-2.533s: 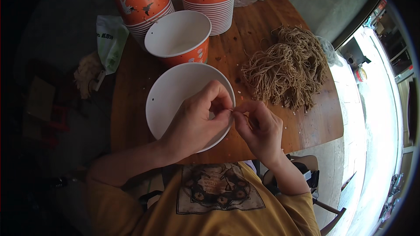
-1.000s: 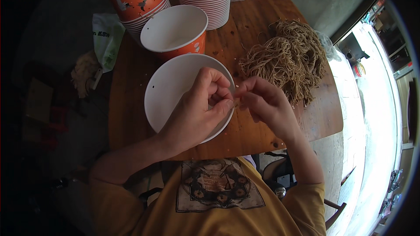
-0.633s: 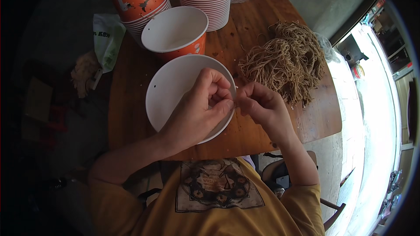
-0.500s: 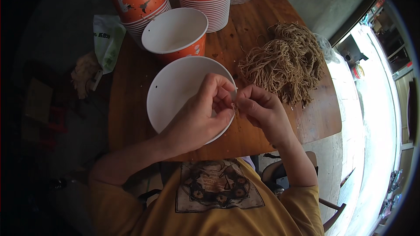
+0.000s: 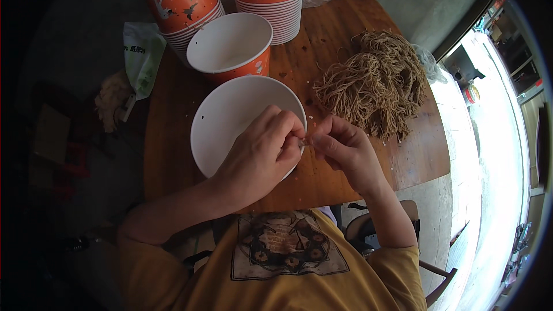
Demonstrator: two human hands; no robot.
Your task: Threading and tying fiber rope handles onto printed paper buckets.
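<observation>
The round wooden desk [image 5: 173, 155] carries a heap of tan twine strands [image 5: 374, 89], then a white paper bowl [image 5: 233, 118] at its near edge. Over the bowl's rim, the left hand [image 5: 259, 158] and right hand [image 5: 345, 150] meet, fingers pinched closed on something too small to make out.

cups [image 5: 230, 52] ahead, twine pile [image 5: 371, 83] right

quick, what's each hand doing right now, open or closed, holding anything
Left hand: closed in a pinch at the rim of the white paper bowl; what it pinches is too small to tell.
Right hand: closed in a pinch, fingertips meeting the left's; contents unclear.
</observation>
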